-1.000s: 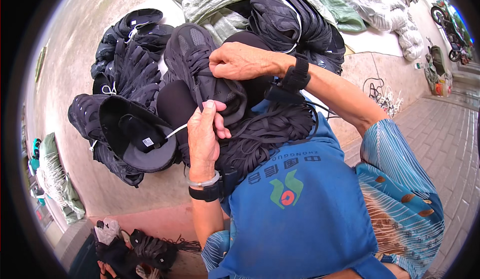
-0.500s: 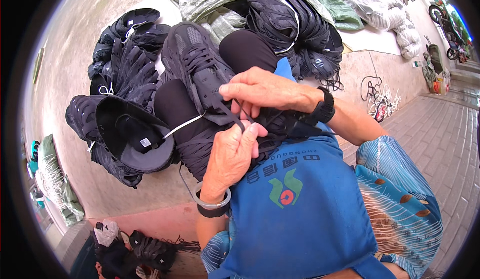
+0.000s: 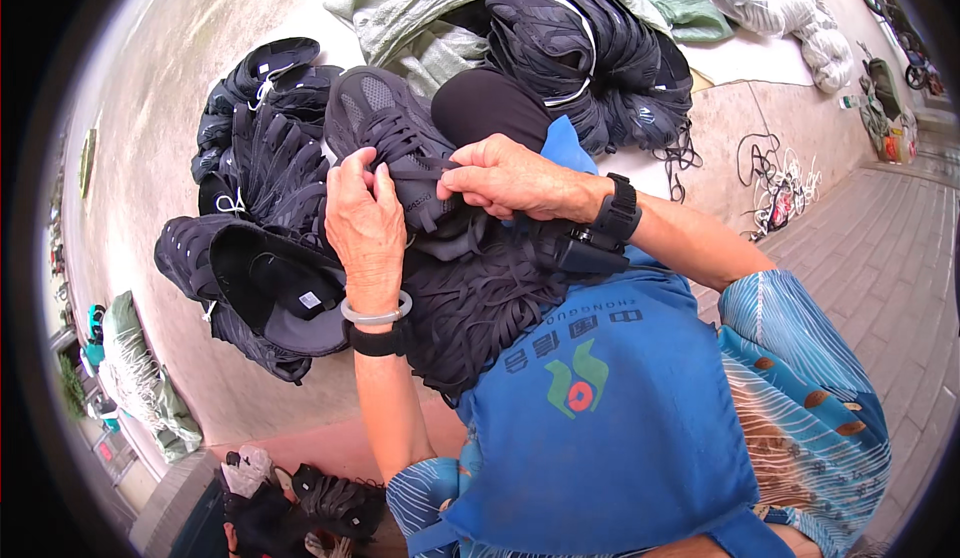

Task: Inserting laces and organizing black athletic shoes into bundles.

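Observation:
A black sneaker upper (image 3: 378,96) with a grey mesh toe rests across my lap, its front crossed by black laces. My right hand (image 3: 510,180) pinches a flat black shoelace (image 3: 424,172) above the upper's opening. My left hand (image 3: 366,223) is at the upper's left edge, fingers bent together; the lace runs toward it, but its fingertips are partly hidden from view. Below both hands, a heap of loose black laces (image 3: 480,298) covers my lap.
Tied black shoe uppers (image 3: 275,168) stand at my left, one wide opening (image 3: 270,288) facing up. Another tied bundle (image 3: 590,58) leans by green woven sacks (image 3: 430,8). Tangled cords (image 3: 780,193) lie at right. More black pieces (image 3: 330,498) lie at lower left.
My left hand has moved up and left from beside the lace ends to the upper's left edge. The right hand stays near its place, still pinching. The view has shifted slightly.

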A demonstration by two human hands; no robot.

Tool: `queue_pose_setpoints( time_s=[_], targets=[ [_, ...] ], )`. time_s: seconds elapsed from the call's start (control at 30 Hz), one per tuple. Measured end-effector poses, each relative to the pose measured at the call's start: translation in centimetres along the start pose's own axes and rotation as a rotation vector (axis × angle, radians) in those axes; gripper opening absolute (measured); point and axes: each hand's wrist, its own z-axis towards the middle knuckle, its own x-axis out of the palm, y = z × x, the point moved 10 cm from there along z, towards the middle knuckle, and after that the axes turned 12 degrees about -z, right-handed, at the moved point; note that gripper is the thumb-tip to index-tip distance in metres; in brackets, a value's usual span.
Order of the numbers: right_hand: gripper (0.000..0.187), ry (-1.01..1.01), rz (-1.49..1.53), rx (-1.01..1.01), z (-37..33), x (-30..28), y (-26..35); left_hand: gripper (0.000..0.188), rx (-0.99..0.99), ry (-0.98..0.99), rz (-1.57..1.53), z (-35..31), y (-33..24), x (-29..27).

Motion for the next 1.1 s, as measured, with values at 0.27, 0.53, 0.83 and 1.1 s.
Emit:
queue_pose_setpoints(
  time_s=[0.27, 0.53, 0.83, 1.1],
  targets=[
    [0.02, 0.008, -0.068, -0.031, 0.2, -0.4, 0.1, 0.008, 0.132, -0.024, 0.078, 0.5, -2.2, 0.5],
    [0.017, 0.027, -0.065, -0.021, 0.6, 0.2, -0.3, 0.013, -0.555, 0.254, -0.68, 0.5, 4.3, 3.5],
    [0.019, 0.244, 0.11, 0.053, -1.8, 0.5, 0.9, 0.019, -0.762, 0.144, -0.83, -2.3, 6.6, 4.2],
    [0.026, 0.211, -0.439, -0.192, -2.8, 1.4, 4.2, 0.015, -0.548, -0.079, -0.703, -2.4, 7.2, 1.4]
  ],
)
